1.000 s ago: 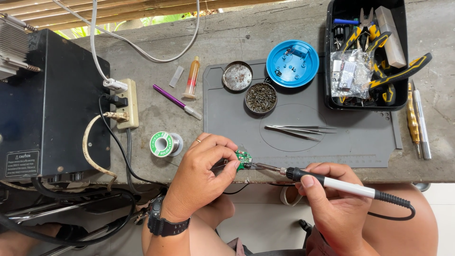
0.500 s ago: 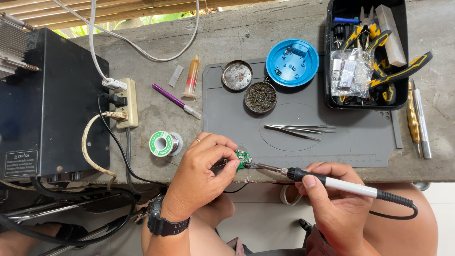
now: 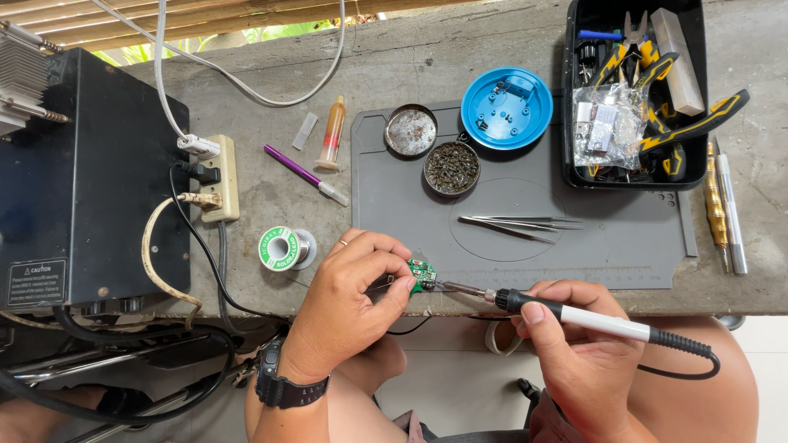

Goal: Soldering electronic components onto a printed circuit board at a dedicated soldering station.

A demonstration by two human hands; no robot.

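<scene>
Two hands worked at the tabletop (image 3: 427, 57) edge: left hand (image 3: 349, 291) pinched a small green circuit board (image 3: 422, 274) steady, right hand (image 3: 579, 353) gripped a soldering iron (image 3: 574, 316) pen-style, tip touching the board.

Rough grey concrete bench (image 3: 492, 57) is being overlaid by matt grey rubber mat (image 3: 574, 254); glossy blue plastic round cover (image 3: 506, 107) is being shown.

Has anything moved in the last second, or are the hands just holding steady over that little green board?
Almost nothing moved. The left hand still pinches the small green circuit board, and the right hand still holds the soldering iron with its tip at the board. Tweezers, solder spool and tins stayed put.
</scene>
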